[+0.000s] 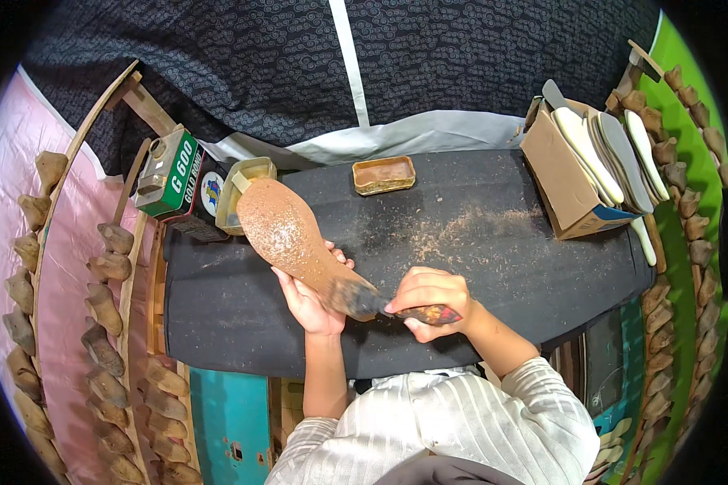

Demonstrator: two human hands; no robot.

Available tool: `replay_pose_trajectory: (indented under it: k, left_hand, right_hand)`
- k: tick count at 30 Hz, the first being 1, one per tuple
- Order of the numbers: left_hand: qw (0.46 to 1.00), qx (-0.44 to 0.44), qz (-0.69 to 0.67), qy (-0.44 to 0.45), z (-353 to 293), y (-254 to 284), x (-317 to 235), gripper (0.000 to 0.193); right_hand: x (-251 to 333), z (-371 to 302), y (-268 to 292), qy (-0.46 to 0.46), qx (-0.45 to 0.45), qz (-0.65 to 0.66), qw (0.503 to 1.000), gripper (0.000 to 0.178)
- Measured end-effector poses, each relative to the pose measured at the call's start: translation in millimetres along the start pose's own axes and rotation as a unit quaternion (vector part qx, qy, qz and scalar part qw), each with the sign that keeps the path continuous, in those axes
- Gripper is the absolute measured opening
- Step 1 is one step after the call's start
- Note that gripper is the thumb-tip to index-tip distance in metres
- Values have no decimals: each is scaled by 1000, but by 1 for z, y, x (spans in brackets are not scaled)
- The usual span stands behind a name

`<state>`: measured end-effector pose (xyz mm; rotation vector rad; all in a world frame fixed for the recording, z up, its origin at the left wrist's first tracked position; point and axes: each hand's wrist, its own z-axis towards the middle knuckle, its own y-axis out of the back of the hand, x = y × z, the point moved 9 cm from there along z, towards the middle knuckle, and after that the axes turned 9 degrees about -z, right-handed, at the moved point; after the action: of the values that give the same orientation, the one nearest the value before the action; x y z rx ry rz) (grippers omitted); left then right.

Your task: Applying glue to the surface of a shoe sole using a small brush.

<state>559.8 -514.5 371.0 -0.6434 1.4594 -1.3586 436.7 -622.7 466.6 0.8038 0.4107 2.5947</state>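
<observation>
A brown shoe sole [279, 222] is tilted above the dark table, its wide toe end pointing to the far left. Wet, shiny spots cover the toe part. My left hand [311, 309] grips the sole from below at its narrow middle, thumb on the near edge and fingertips showing past the far edge. My right hand [438, 293] is closed round the dark, red-patterned handle of a brush [433, 314]. Its blurred, dark bristle end lies over the heel of the sole.
A metal can [188, 182] and a plastic tub [251, 170] stand at the back left. A small rectangular dish [383, 174] sits behind. On the right, a cardboard box [562, 182] holds several soles. Crumbs lie on the table [243, 315]. Racks of shoe lasts [103, 307] flank both sides.
</observation>
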Motion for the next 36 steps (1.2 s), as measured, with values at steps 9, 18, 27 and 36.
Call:
replay_pose_trajectory:
  k: [9, 18, 27, 36]
  left_hand:
    - [997, -27, -8, -77, 2, 8, -18, 62]
    - [994, -49, 8, -98, -1, 1, -19, 64]
    - [994, -46, 2, -97, -1, 3, -17, 65]
    - [995, -35, -8, -93, 1, 9, -17, 65]
  right_hand:
    - [4, -7, -5, 16, 55, 11, 998, 27]
    - [7, -7, -5, 24, 3, -28, 999, 27]
    - [2, -9, 11, 9, -21, -33, 999, 27]
    - [2, -14, 3, 7, 54, -21, 998, 24]
